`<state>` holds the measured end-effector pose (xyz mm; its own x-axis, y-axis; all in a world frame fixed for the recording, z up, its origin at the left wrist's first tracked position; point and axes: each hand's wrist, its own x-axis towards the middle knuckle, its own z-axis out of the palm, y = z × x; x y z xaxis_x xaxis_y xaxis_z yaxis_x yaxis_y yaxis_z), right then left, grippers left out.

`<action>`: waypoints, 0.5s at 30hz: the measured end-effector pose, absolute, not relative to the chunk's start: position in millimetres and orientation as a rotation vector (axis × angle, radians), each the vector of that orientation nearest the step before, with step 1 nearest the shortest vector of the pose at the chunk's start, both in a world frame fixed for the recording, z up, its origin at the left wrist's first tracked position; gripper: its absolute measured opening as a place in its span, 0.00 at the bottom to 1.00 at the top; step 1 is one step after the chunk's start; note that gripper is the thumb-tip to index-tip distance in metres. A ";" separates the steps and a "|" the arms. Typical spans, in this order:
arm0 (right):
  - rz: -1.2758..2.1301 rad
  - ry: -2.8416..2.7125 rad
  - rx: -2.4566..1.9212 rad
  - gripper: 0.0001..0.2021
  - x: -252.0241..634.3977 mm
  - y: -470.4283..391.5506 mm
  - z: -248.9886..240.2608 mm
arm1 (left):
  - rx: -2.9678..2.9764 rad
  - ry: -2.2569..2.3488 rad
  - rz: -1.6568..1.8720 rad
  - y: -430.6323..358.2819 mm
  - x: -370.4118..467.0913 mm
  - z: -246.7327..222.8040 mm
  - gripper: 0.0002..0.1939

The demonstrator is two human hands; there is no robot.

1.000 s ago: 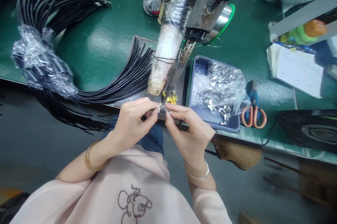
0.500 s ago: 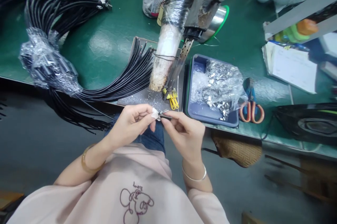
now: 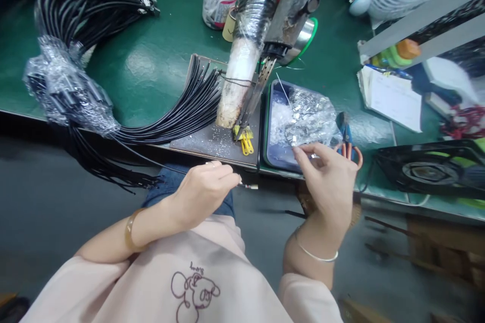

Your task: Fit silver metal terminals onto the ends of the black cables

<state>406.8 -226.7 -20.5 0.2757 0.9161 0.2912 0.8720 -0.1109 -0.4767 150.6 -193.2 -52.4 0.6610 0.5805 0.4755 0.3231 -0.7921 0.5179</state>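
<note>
My left hand (image 3: 206, 190) is closed on a thin black cable, whose end with a small white connector (image 3: 253, 187) sticks out to the right of the fingertips. My right hand (image 3: 328, 179) is over the front edge of the blue tray (image 3: 282, 162), thumb and forefinger pinched together; what they hold, if anything, is too small to name. In the tray lie a clear bag of small metal pieces (image 3: 312, 116) and small clear bits (image 3: 279, 122). A bundle of black cables (image 3: 162, 128) lies left of the yellow clip (image 3: 246, 143).
A wrapped duct (image 3: 237, 80) and a metal arm (image 3: 295, 14) reach down over the grey board (image 3: 200, 143). Orange-handled scissors (image 3: 345, 133) lie right of the tray, near a black fan (image 3: 428, 171). Behind stand a clear cup (image 3: 217, 7) and a solder spool (image 3: 305, 40).
My hands have moved apart. The right one went right to the tray, while the left one turned and moved slightly down and right with the cable.
</note>
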 end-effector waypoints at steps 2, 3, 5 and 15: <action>0.178 -1.705 -2.049 0.19 422.7 -218.6 -20.8 | 2.390 0.545 0.797 -186.7 149.3 -53.3 0.13; 0.227 -1.741 -2.063 0.19 428.2 -214.9 -21.9 | 2.291 0.508 0.759 -183.4 148.9 -54.5 0.11; 0.338 -1.778 -2.077 0.18 434.3 -209.2 -24.4 | 2.078 0.566 0.744 -178.8 148.6 -58.3 0.06; 0.224 -1.307 -1.739 0.05 378.4 -228.2 -16.3 | 1.610 0.823 0.895 -182.9 151.8 -57.3 0.14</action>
